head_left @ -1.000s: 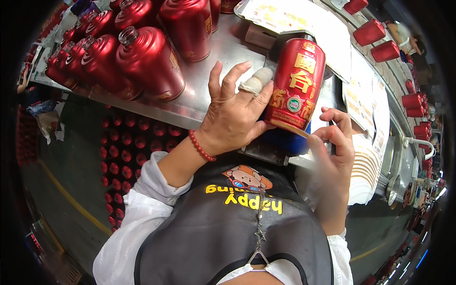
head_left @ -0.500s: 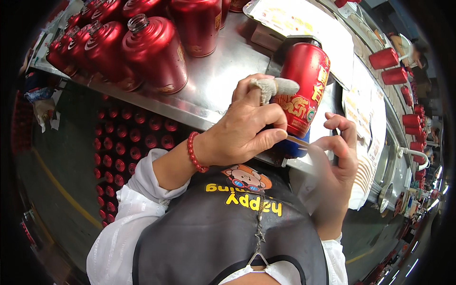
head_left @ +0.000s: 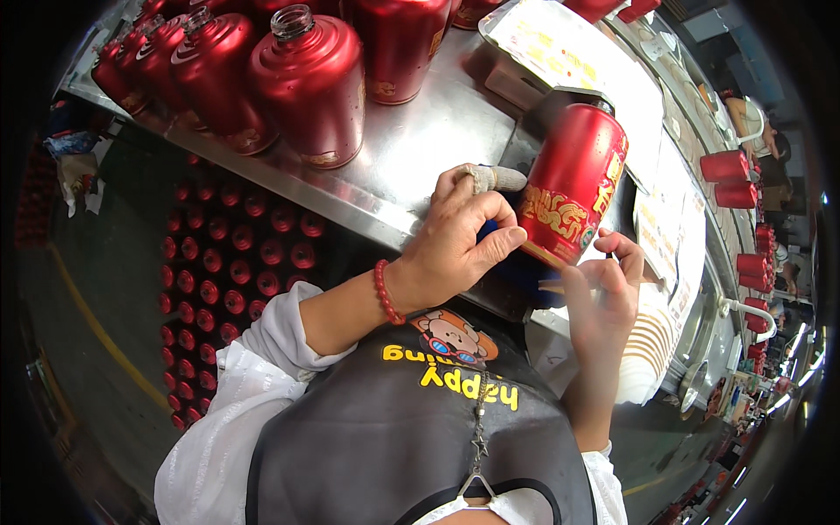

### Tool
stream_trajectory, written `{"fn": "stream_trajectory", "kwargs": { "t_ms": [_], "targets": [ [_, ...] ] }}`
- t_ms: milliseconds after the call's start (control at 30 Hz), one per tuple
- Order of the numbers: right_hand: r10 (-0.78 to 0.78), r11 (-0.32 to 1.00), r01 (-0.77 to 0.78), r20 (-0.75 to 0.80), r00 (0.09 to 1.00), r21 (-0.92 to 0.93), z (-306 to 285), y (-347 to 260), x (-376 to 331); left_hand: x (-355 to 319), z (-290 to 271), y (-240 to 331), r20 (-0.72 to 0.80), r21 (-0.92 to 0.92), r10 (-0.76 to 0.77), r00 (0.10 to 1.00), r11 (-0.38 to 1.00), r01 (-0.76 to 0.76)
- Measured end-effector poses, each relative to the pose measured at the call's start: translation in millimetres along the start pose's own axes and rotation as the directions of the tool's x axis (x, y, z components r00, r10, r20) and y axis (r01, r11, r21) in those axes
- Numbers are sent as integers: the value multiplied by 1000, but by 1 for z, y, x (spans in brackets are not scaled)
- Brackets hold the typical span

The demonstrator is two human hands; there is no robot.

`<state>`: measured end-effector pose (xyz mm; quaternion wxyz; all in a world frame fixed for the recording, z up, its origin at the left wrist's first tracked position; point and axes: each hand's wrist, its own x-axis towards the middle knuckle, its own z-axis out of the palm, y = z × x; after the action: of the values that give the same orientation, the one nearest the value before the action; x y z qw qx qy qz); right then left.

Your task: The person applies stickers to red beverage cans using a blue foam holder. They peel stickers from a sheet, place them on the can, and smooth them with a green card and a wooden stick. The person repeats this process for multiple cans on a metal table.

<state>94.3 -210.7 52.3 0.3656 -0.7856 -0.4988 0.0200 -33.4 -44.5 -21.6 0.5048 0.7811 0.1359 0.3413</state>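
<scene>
A red bottle with gold decoration lies tilted on a dark stand, its base toward me. Beside the lower left of the bottle is my left hand, thumb and forefinger closed together near the base edge; whatever they pinch is hidden. A cloth finger cover on one stretched finger reaches the bottle's side. My right hand, partly blurred, is closed just below the base at the right, with a thin pale strip at its thumb. Dark blue material shows under the base.
Several open red bottles stand on the metal table at the left. Many red caps or bottle tops fill crates below it. Printed sheets lie beyond the stand, stacked pale cups at the right. More red bottles stand farther right.
The bottle and table sit slightly lower and more to the right in view. The strip earlier spanned between both hands; now it shows only by my right thumb, and the hands are slightly farther apart.
</scene>
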Motion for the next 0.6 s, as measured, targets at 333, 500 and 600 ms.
{"fn": "stream_trajectory", "kwargs": {
  "t_ms": [333,500,600],
  "targets": [
    [52,998,-53,33,998,38,1,1,3,0,-4,-8,54,-10,-16,998,1000,17],
    [48,998,-49,49,998,25,0,-3,7,3,-10,-7,93,-43,-50,994,998,54],
    [15,1000,-15,39,999,13,1,2,9,4,-11,-8,119,-30,-70,990,997,75]
  ]
}}
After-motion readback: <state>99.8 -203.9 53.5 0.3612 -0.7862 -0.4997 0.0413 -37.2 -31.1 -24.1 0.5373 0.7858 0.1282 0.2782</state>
